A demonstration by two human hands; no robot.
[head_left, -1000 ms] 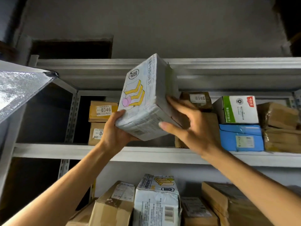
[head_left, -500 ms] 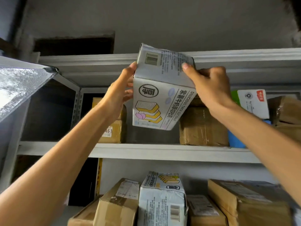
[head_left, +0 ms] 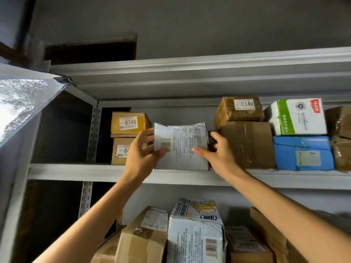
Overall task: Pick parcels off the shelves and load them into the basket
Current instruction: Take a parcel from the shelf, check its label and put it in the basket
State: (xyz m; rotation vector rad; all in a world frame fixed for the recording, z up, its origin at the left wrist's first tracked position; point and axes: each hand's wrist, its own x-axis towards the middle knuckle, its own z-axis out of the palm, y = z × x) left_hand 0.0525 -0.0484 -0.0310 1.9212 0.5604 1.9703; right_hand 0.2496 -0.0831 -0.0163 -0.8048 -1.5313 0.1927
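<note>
A white printed parcel [head_left: 182, 147] with a barcode stands on the upper shelf [head_left: 76, 172], between two stacked brown boxes and a large brown box. My left hand [head_left: 142, 154] grips its left edge, thumb across the front by the barcode. My right hand [head_left: 218, 154] grips its right edge, thumb on the front and fingers behind. The basket is not in view.
Brown boxes labelled 0346 [head_left: 129, 123] and 0140 [head_left: 239, 109], a large brown box [head_left: 247, 145], a green-and-white box [head_left: 298, 116] and a blue parcel [head_left: 303, 152] share that shelf. Below sit another white parcel [head_left: 195, 232] and several brown boxes. A shiny sheet [head_left: 24, 99] juts in at left.
The white parcel was held up and turned in front of the shelf. Now it has come down and stands on the upper shelf, both hands still holding its sides.
</note>
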